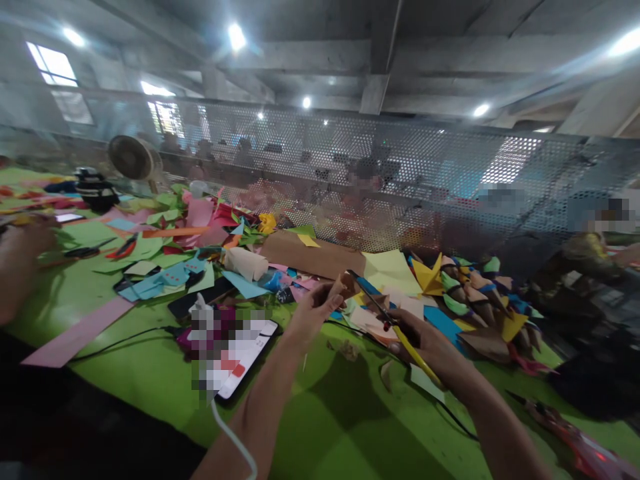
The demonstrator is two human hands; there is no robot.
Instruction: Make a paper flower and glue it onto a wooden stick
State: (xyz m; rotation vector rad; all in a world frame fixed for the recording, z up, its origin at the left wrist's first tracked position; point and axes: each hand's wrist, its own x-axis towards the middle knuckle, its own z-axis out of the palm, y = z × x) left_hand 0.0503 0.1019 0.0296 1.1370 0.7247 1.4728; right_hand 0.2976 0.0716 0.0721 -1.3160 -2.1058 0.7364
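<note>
My left hand (pixel 323 303) is closed, pinching a small piece of brown paper (pixel 346 284) between thumb and fingers. In my right hand (pixel 417 337) is a yellow-handled tool (pixel 411 351) with a long, narrow dark metal end. Its tip reaches up beside the brown paper; whether the two touch I cannot tell, nor can I make out the tool's exact kind. Pale paper scraps (pixel 373 323) lie beneath and between my hands. Left of my left forearm rests a phone (pixel 250 357) with a lit screen, partly blurred out, a white cable running below it.
Coloured paper heaps cover the green table (pixel 320 427). Brown cardboard (pixel 315 253) lies behind my hands; finished-looking paper pieces (pixel 480 293) pile at right. A pink glue gun (pixel 575 440) sits front right. Orange-handled scissors (pixel 123 248) lie left, near another person's hand (pixel 27 247). Perforated metal panel behind.
</note>
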